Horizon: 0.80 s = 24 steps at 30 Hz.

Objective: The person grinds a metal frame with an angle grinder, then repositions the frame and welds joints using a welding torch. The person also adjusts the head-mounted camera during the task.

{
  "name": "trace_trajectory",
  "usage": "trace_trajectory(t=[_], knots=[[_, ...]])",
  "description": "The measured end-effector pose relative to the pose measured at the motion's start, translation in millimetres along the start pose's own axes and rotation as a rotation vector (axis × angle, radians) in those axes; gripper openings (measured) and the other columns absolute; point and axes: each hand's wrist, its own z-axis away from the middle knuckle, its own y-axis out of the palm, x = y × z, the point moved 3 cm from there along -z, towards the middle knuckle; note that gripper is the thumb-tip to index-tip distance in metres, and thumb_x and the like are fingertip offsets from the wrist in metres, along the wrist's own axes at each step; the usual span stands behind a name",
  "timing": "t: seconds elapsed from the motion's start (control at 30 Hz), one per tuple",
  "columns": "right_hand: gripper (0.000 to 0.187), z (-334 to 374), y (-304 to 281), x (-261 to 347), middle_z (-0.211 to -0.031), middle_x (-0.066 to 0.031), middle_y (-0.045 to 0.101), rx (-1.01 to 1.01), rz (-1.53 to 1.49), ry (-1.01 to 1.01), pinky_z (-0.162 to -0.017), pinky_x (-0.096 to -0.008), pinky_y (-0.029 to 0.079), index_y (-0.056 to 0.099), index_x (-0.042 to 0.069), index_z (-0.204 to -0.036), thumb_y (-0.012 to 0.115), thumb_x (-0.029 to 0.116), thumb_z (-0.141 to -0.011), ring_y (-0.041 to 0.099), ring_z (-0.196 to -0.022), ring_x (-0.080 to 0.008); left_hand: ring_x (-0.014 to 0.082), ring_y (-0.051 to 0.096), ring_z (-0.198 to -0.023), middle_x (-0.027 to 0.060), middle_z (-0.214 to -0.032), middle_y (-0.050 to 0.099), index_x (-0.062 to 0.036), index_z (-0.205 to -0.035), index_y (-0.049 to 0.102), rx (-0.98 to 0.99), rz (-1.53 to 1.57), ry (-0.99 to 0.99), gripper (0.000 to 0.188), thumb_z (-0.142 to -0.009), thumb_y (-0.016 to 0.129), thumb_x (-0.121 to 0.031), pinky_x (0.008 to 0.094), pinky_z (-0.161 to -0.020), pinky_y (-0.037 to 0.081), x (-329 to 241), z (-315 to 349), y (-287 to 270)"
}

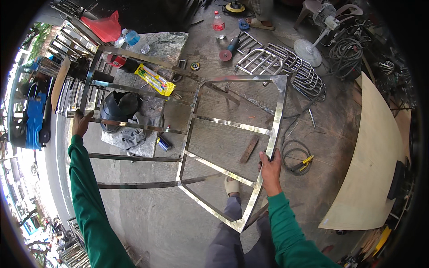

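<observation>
The green-sleeved left arm (89, 201) stretches far forward, the left hand (82, 123) gripping. The right arm (290, 228) reaches less far, the right hand (271, 172) clasped firmly.

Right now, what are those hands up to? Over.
Left hand, right hand: both gripping. Shiny metal frame: held between them. Brown strip: on floor, seen through frame.

Frame (219, 168): glossy, smooth metal. Sleeve (87, 196): matt cloth. Board (364, 165): matt, perhaps wood. Floor (152, 214): rough, matt.

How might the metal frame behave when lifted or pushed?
The metal frame is probably stiff, given its bars joined at corners. Spanning from left hand to right hand, it may swing awkwardly. Its shiny finish could be slippery.
</observation>
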Motion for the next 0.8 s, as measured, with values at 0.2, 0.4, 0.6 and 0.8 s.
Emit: trace_trajectory(t=[0.2,0.4,0.6,0.8], knots=[[0.019,7.5,24.9,9.9,-0.076,-0.0022,0.059,-0.018,0.059,-0.012,-0.048,-0.0283,0.043,0.054,0.004,-0.099,0.072,0.007,-0.095,0.053,-0.055,-0.0104,0.0402,0.063,-0.106,0.0289,-0.114,0.066,0.0126,-0.113,0.063,-0.013,0.088,-0.057,0.07,-0.082,0.079,-0.048,0.046,-0.094,0.048,3.0,-2.5,6.9],[0.018,6.7,40.4,7.8,-0.078,-0.0038,0.061,-0.043,-0.004,-0.057,-0.048,-0.0291,0.044,0.058,0.002,-0.1,0.074,0.004,-0.093,0.055,-0.056,-0.0114,0.0356,0.065,-0.102,0.0255,-0.108,0.069,0.0091,-0.112,0.066,-0.014,0.147,-0.319,0.069,-0.078,0.08,-0.05,0.0437,-0.095,0.048,26.4,-3.2,22.5],[0.018,6.1,49.8,14.6,-0.078,-0.0041,0.061,0.011,-0.111,0.004,-0.05,-0.0289,0.046,0.057,0.002,-0.096,0.074,0.005,-0.094,0.056,-0.058,-0.0114,0.0384,0.064,-0.116,0.0266,-0.123,0.067,0.0085,-0.129,0.059,0.001,0.141,-0.317,0.083,-0.077,0.08,-0.052,0.0438,-0.101,0.047,42.0,-5.4,48.6],[0.019,12.7,67.8,21.0,-0.081,-0.0044,0.061,0.003,-0.088,0.024,-0.049,-0.0278,0.045,0.056,0.002,-0.099,0.075,0.006,-0.095,0.056,-0.057,-0.0108,0.0422,0.056,-0.133,0.0285,-0.14,0.06,0.0035,-0.146,0.048,0.067,0.107,-0.373,0.095,-0.077,0.08,-0.053,0.045,-0.109,0.044,69.3,-13.0,66.2]])
